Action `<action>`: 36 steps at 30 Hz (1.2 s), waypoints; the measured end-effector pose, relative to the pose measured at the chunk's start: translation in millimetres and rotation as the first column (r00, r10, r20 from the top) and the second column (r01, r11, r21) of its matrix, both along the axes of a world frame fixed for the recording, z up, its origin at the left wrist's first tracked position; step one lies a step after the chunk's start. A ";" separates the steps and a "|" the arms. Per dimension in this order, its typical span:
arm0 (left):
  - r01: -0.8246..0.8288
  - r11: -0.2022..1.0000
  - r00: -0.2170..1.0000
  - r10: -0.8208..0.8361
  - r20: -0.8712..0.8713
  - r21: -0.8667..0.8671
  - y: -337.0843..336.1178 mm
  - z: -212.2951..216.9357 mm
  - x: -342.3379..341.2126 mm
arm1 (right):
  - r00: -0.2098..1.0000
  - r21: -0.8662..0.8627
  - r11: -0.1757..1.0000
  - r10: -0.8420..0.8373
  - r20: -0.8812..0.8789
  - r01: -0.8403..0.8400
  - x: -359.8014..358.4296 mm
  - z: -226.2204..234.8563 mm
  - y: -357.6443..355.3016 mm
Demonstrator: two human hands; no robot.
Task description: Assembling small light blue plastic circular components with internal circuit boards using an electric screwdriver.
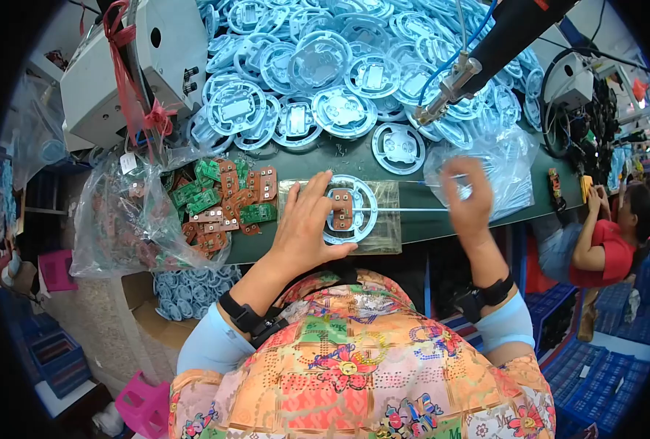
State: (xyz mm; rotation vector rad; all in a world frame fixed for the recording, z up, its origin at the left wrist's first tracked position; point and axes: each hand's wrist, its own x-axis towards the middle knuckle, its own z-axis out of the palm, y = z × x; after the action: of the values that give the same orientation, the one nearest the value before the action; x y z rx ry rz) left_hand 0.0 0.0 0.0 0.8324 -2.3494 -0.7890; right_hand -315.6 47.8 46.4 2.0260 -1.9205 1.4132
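A pale blue plastic ring (369, 197) lies on a taped rectangular pad (389, 238) at the table's near edge. Inside the ring sits a small brown circuit board (342, 209) with metal contacts. My left hand (303, 219) rests over the ring's left side, its fingers at the board and its thumb spread toward me. A thin pale rod (413, 210) runs rightward from the ring. At the rod's right end, the curled fingers and thumb of my right hand (471, 201) close around it, slightly blurred; the exact contact is partly hidden.
Pale blue round plastic parts (318, 62) are heaped across the back. Left of my hand lie green and brown circuit boards (226, 194) beside a clear bag (113, 227). Bagged rods (511, 186) lie right. A black tool arm (519, 51) overhangs. Another person (603, 241) sits far right.
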 end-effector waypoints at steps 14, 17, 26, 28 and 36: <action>-0.022 0.999 0.999 0.024 0.035 -0.038 0.9 6.9 6.3 | 0.765 -0.207 0.916 0.401 0.504 -0.344 46.4 154.2 -99.3; -0.040 0.992 0.997 0.048 0.065 -0.117 -0.9 1.5 5.9 | 0.773 -0.224 0.898 0.439 0.458 -0.378 83.9 165.4 -80.0; -0.102 0.954 0.991 0.123 0.057 -0.283 -3.3 -9.8 -2.6 | 0.528 -0.331 0.894 0.445 0.723 -0.301 131.8 152.6 -46.0; -0.123 0.952 0.990 0.136 0.026 -0.279 -2.3 -11.9 -1.6 | 0.667 -0.328 0.909 0.413 0.620 -0.258 120.0 168.7 -44.5; -0.125 0.949 0.992 0.129 -0.008 -0.288 -0.8 -16.8 -0.5 | 0.815 -0.317 0.927 0.336 0.472 -0.198 95.4 192.5 -44.1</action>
State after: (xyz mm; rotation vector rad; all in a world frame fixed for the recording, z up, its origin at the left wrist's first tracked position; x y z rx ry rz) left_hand -0.5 -0.8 -16.8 0.8504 -2.3193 -0.3759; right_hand -220.2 3.7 238.9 1.9909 -1.4934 2.3506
